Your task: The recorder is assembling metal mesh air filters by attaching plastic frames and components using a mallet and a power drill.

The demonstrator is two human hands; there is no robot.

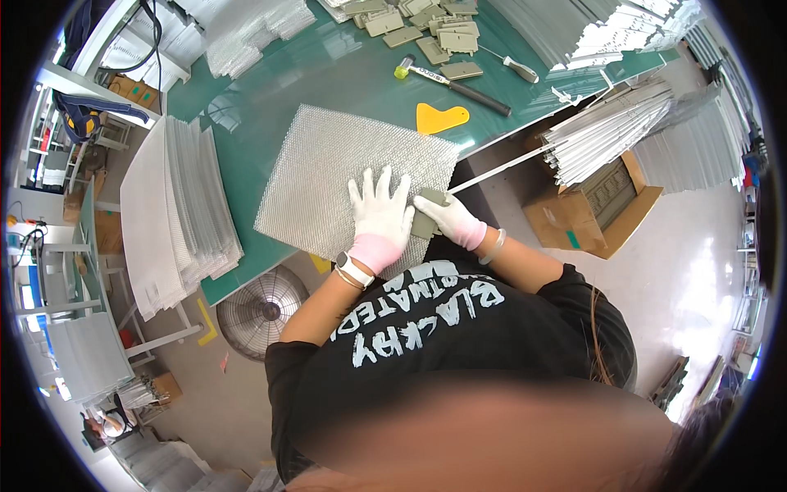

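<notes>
A silvery panel with a fine honeycomb-like mesh surface (316, 172) lies turned at an angle near the table's front edge. My left hand (379, 215), in a white glove with a pink cuff, rests flat on it with fingers spread. Beside it, my gloved right hand (452, 220) is closed on a small grey-green plate (422, 225) at the panel's right-hand corner. Part of that plate is hidden under the fingers. Behind the panel lie a yellow scraper (441, 119) and a mallet with a dark handle (459, 88).
Several grey-green plates (434, 51) and a screwdriver (522, 70) lie at the back of the green table (344, 66). Stacked mesh panels (176, 213) stand left. White strips (611, 131) and an open cardboard box (574, 217) are right. A round floor fan (266, 310) stands below the table edge.
</notes>
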